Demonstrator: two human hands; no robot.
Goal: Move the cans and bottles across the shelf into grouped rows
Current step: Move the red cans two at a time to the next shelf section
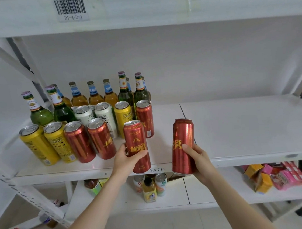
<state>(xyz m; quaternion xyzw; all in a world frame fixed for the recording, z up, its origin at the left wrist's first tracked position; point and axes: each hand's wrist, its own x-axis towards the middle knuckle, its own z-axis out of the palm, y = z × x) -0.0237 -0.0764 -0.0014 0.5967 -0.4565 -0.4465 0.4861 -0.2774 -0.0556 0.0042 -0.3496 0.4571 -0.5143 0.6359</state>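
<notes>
Across the middle of the frame ran a white metal shelf (238, 125), its left half crowded, its right half bare. At lower centre, the left hand (126, 158) had its grip clenched around a tall red aluminium can with gold Chinese lettering (136, 144), raised at the shelf's front edge. Right of it, the right hand (197, 157) gripped a second matching red can (183, 146) low on its body, tilted, in front of the shelf edge. Such cans looked stiff, smooth and probably heavy if full, best held around the mid-body. At left stood yellow cans (37, 144), more red cans (79, 140), white cans (104, 116) and green and amber glass bottles (93, 95), the glass breakable. A barcode label (70, 10) at upper left read "D1-4-2-1"; handwriting on the shelf edge was unclear.
</notes>
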